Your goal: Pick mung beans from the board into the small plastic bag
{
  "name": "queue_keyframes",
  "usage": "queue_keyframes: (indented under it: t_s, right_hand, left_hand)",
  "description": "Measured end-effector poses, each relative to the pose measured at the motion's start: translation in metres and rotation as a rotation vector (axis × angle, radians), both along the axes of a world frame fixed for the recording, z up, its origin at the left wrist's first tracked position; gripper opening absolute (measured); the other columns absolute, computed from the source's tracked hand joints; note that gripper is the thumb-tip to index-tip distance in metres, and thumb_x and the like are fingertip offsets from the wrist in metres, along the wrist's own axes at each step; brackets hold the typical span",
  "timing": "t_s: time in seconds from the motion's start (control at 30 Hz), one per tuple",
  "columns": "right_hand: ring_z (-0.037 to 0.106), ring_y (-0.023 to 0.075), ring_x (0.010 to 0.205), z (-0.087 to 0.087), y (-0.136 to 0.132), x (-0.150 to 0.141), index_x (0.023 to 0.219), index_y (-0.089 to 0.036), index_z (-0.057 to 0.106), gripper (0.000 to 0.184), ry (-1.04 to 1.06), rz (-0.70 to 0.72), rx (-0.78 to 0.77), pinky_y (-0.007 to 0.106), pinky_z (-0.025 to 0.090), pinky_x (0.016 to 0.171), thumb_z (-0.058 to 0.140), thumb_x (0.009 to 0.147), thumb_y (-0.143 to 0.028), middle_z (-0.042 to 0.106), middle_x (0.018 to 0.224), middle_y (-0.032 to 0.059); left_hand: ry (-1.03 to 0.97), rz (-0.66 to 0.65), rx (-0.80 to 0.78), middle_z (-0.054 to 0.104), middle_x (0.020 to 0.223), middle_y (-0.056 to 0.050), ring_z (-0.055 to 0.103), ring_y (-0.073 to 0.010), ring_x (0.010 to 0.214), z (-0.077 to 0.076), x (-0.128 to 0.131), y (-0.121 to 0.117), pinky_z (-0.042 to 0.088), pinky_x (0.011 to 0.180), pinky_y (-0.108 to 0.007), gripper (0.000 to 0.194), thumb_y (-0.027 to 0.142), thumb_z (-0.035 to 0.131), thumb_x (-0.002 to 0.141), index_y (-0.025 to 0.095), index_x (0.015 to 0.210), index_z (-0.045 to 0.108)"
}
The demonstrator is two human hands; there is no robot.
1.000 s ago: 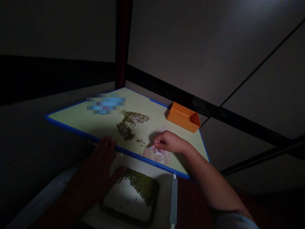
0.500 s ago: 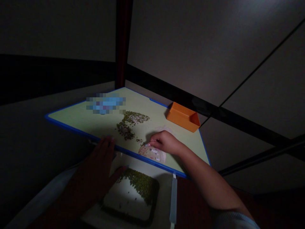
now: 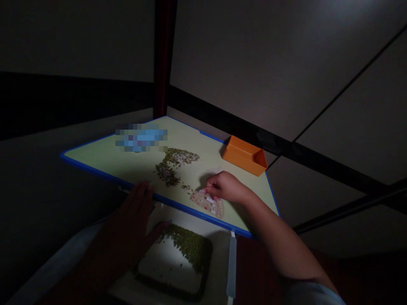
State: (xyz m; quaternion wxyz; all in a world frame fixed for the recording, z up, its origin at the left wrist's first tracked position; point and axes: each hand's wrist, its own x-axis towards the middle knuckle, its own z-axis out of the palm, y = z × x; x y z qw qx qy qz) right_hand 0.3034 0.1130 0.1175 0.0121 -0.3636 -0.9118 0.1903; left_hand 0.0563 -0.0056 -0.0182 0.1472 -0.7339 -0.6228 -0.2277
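My right hand (image 3: 225, 186) pinches the upper edge of a clear half-round protractor (image 3: 208, 204), its fingers closed. The protractor lies low over the pale yellow board (image 3: 104, 156) near its front edge, and part of it is under my fingers. To its left are a few stray grains and a pile of small green and brown grains (image 3: 173, 165). My left hand (image 3: 136, 220), in shadow, lies open with its fingers stretched toward the board's front edge. Its thumb reaches over a white container (image 3: 219, 254) holding more green grains (image 3: 187, 243).
An orange open box (image 3: 244, 156) stands at the board's back right. A blurred-out blue item (image 3: 141, 139) lies at the back left. The board has a raised blue rim (image 3: 95, 171). Walls (image 3: 270, 63) close in behind, and the room is dim.
My right hand and the protractor have shifted slightly to the right, away from the grain pile. My left hand has stayed in place.
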Motion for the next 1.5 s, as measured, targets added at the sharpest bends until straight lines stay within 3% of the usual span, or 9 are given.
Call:
queue_keyframes:
  t_s: [0.3,0.6,0.83,0.97,1.3,1.5]
  right_hand:
    - [0.038,0.0079,0.052,0.010,0.010,0.013,0.067,-0.014,0.068,0.024,-0.124,-0.103,0.162,0.024,0.022,0.056,0.061,0.088,-0.024,0.058,0.054,-0.0021]
    - [0.043,0.0116,0.057,0.001,0.022,0.017,0.079,-0.015,0.071,0.028,-0.161,-0.304,0.337,0.026,0.020,0.054,0.055,0.091,-0.035,0.066,0.070,0.0048]
    - [0.041,0.0080,0.056,-0.007,0.009,0.005,0.070,-0.014,0.065,0.026,0.061,-0.045,0.114,0.022,0.024,0.057,0.057,0.091,-0.027,0.057,0.061,-0.0023]
    - [0.040,0.0076,0.054,-0.010,0.003,-0.004,0.066,-0.014,0.063,0.028,0.002,-0.028,0.120,0.024,0.023,0.056,0.059,0.091,-0.026,0.055,0.057,-0.0025]
    - [0.051,0.0130,0.061,-0.002,0.016,0.007,0.083,-0.016,0.074,0.029,-0.217,-0.244,0.340,0.027,0.022,0.055,0.055,0.092,-0.036,0.070,0.074,0.0070]
    - [0.065,0.0196,0.078,-0.004,0.019,0.007,0.097,-0.021,0.074,0.029,-0.268,-0.385,0.410,0.027,0.028,0.058,0.049,0.094,-0.036,0.075,0.093,0.0106]
  left_hand:
    - [0.035,-0.025,0.065,0.039,0.150,-0.028,0.030,-0.0359,0.144,0.003,0.001,0.000,0.040,0.109,-0.050,0.090,0.067,0.030,0.087,-0.002,0.144,0.030]
    - [0.032,-0.028,0.073,0.036,0.152,-0.027,0.027,-0.0357,0.145,0.000,0.000,0.000,0.039,0.110,-0.050,0.090,0.066,0.032,0.087,0.000,0.147,0.025]
    - [0.007,-0.018,0.026,0.037,0.151,-0.028,0.028,-0.0363,0.145,0.002,0.001,-0.001,0.038,0.111,-0.051,0.090,0.067,0.031,0.087,-0.002,0.144,0.030]
    - [-0.015,-0.036,-0.002,0.034,0.153,-0.028,0.027,-0.0370,0.145,0.002,0.000,-0.001,0.037,0.111,-0.052,0.088,0.064,0.035,0.087,-0.001,0.145,0.028]
    - [-0.010,-0.005,-0.008,0.038,0.151,-0.026,0.028,-0.0346,0.145,0.005,0.002,-0.002,0.038,0.110,-0.050,0.087,0.065,0.028,0.088,-0.001,0.144,0.030]
    - [-0.031,-0.002,-0.042,0.036,0.152,-0.026,0.026,-0.0341,0.146,0.007,0.003,-0.002,0.036,0.112,-0.051,0.089,0.068,0.027,0.086,0.000,0.143,0.033]
